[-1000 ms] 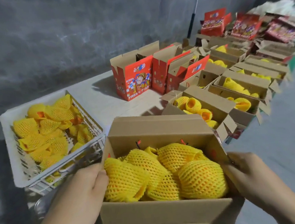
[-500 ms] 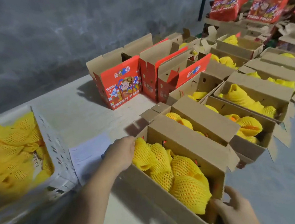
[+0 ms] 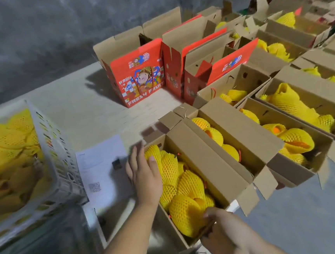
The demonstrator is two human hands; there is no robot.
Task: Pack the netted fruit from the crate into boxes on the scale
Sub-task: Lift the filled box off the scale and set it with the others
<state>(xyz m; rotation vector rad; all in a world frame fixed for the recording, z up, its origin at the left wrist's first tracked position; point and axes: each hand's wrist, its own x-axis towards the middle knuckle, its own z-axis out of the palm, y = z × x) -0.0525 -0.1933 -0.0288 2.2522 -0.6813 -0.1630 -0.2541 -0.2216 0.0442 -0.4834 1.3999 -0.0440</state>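
Progress: the cardboard box nearest the camera is judged full of netted fruit and is set against the row of filled boxes on the desk. More netted fruit is left in the white crate. Left hand: grip released, fingers flat on the box's far-left rim. Right hand: near end wall pinched.
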